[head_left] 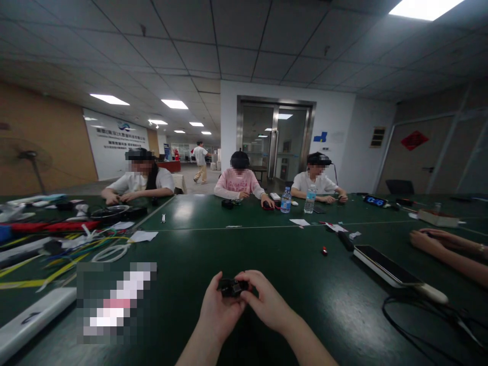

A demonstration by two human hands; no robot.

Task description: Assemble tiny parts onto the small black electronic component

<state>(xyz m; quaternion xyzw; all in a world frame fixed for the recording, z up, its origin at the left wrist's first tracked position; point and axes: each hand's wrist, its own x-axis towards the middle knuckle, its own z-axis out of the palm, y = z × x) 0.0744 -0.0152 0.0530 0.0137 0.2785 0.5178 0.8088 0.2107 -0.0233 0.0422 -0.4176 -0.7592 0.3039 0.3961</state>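
Observation:
Low in the middle of the head view, a small black device point(233, 288) with a greyish square part is held above the green table. I cannot make out its exact kind. My left hand point(221, 310) cradles it from below and the left, thumb upright beside it. From the right, my right hand point(263, 295) grips its edge between thumb and fingers. Both hands are closed on the same thing, and the fingers hide part of its right end and underside.
Left on the green table point(213, 249) lie tangled cables point(110, 252) and a white power strip point(34, 320). To the right are a white-edged flat device point(385, 267), a black cable point(400, 325) and another person's hands point(434, 239). Water bottles point(309, 199) stand opposite, before seated people.

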